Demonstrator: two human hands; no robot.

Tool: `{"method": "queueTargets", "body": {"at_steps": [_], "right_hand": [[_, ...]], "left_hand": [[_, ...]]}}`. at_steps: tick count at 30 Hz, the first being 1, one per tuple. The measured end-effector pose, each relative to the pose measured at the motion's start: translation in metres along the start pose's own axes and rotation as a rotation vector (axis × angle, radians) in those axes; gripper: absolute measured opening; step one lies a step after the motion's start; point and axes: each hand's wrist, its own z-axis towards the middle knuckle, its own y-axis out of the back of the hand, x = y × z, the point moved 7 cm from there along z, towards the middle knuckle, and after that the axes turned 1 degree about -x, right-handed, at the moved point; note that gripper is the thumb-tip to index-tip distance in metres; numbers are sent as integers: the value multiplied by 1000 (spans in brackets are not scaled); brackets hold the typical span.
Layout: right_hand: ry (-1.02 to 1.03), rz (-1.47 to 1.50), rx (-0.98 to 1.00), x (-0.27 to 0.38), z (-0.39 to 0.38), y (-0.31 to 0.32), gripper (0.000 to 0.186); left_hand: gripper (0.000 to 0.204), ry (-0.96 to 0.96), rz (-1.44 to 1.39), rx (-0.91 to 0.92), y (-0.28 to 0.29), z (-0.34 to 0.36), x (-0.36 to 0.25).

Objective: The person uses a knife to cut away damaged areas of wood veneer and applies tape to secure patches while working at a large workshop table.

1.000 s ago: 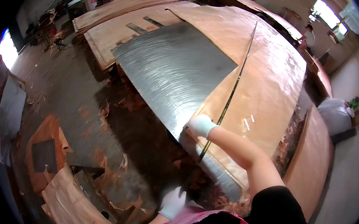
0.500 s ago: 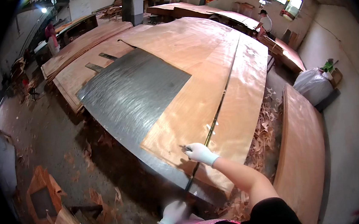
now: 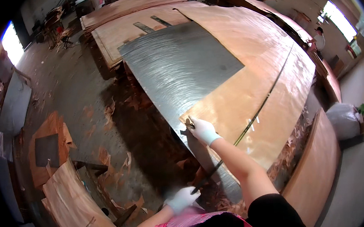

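Note:
My left hand (image 3: pixel 183 199), in a white glove, is closed around the dark near end of a long thin pole (image 3: pixel 252 122). The pole runs away from me across a large light-brown wood veneer sheet (image 3: pixel 228 96). At the near left corner of that sheet is my gloved right hand (image 3: pixel 203 130), closed on a small metal tool (image 3: pixel 189 124) whose exact kind I cannot make out. My right forearm passes over the pole. A dark grey, shiny board surface (image 3: pixel 182 66) shows to the left of the veneer and along its near edge.
Stacked veneer sheets (image 3: pixel 133 7) lie beyond the work surface. A tall board (image 3: pixel 314 162) leans at the right, near a plastic bag (image 3: pixel 342 119). Torn veneer scraps (image 3: pixel 46 125) and a loose sheet (image 3: pixel 75 205) lie on the left. A co-worker (image 3: pixel 319 39) stands far right.
My view has swung left, so the scene shifts rightward. My right hand has moved left, away from beside the pole, to the veneer's corner. My left hand stays at the pole's end.

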Motion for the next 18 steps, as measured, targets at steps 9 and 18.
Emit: {"method": "queueTargets", "body": {"at_steps": [9, 18], "right_hand": [[195, -633, 135, 24, 55, -1, 32], [167, -469, 456, 25, 10, 25, 33]], "left_hand": [[28, 62, 34, 58, 18, 4, 9], [25, 68, 25, 105, 17, 22, 27]]}}
